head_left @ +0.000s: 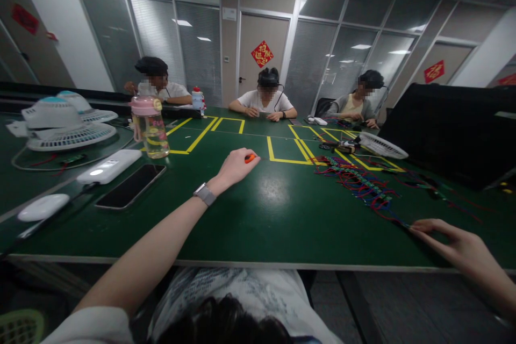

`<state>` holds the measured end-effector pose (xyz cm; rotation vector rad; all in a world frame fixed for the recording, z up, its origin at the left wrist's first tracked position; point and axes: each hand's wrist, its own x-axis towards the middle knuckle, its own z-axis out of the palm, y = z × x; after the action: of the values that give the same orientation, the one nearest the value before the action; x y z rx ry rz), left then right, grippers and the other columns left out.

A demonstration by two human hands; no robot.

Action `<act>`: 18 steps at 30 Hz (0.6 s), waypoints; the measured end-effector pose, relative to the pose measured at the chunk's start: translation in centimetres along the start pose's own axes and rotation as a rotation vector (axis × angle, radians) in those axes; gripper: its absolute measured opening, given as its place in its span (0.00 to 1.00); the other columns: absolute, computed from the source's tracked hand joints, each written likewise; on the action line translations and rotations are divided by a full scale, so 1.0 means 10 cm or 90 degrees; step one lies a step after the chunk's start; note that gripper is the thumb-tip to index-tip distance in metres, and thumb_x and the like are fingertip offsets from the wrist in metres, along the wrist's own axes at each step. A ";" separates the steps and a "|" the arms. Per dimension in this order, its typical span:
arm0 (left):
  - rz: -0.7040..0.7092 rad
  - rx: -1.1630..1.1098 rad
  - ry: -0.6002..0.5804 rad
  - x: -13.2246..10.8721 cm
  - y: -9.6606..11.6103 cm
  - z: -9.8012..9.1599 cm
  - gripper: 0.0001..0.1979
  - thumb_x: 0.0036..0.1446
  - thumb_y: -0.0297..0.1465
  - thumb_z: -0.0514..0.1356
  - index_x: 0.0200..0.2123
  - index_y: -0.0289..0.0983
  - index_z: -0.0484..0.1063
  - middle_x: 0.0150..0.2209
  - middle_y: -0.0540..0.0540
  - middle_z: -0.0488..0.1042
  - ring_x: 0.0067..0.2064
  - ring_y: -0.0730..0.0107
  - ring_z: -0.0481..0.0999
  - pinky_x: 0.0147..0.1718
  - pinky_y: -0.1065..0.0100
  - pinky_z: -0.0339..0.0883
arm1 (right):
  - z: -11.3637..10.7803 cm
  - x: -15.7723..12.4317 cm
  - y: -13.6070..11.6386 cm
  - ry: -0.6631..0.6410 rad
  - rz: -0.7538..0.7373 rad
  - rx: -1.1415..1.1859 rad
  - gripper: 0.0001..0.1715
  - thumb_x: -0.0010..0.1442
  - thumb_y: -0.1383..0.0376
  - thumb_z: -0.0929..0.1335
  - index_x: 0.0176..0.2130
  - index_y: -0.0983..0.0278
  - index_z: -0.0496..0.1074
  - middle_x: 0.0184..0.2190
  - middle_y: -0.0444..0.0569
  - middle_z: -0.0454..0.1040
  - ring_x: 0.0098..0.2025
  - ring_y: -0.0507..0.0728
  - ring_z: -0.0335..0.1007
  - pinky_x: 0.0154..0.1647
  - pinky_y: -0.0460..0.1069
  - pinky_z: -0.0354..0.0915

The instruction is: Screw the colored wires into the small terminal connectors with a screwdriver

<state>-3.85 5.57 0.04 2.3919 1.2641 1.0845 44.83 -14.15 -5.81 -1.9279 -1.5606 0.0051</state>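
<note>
My left hand (236,165) reaches far out over the green table (274,209), its fingers closed round a small orange object (250,158) that pokes out at the fingertips. A watch sits on that wrist. My right hand (453,242) lies at the table's near right edge with fingers stretched out, its fingertips touching the end of a bundle of red and blue wires (363,185). Nothing is held in the right hand.
A black phone (131,186), white power bank (109,166), white case (43,207), pink-capped bottle (150,126) and two small fans (60,126) stand at the left. Yellow tape boxes (282,150) mark the table. Three people sit along the far side.
</note>
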 end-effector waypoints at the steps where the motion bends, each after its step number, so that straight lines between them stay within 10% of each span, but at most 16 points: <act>1: 0.001 0.001 0.002 0.00 0.00 0.00 0.16 0.59 0.40 0.55 0.38 0.36 0.78 0.39 0.43 0.77 0.39 0.63 0.75 0.40 0.64 0.68 | -0.01 0.00 0.00 -0.008 0.010 0.001 0.22 0.38 0.48 0.70 0.24 0.63 0.79 0.31 0.55 0.81 0.35 0.66 0.78 0.38 0.53 0.73; 18: 0.000 0.007 -0.001 0.00 0.01 0.00 0.16 0.59 0.40 0.55 0.37 0.36 0.78 0.39 0.43 0.78 0.39 0.64 0.75 0.41 0.65 0.68 | 0.03 0.14 0.20 -0.069 0.007 -0.023 0.24 0.43 0.45 0.69 0.25 0.63 0.78 0.29 0.52 0.81 0.32 0.62 0.78 0.30 0.47 0.70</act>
<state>-3.77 5.55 0.09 2.4006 1.2725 1.0783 46.92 -12.93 -6.44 -1.9936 -1.6306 0.0877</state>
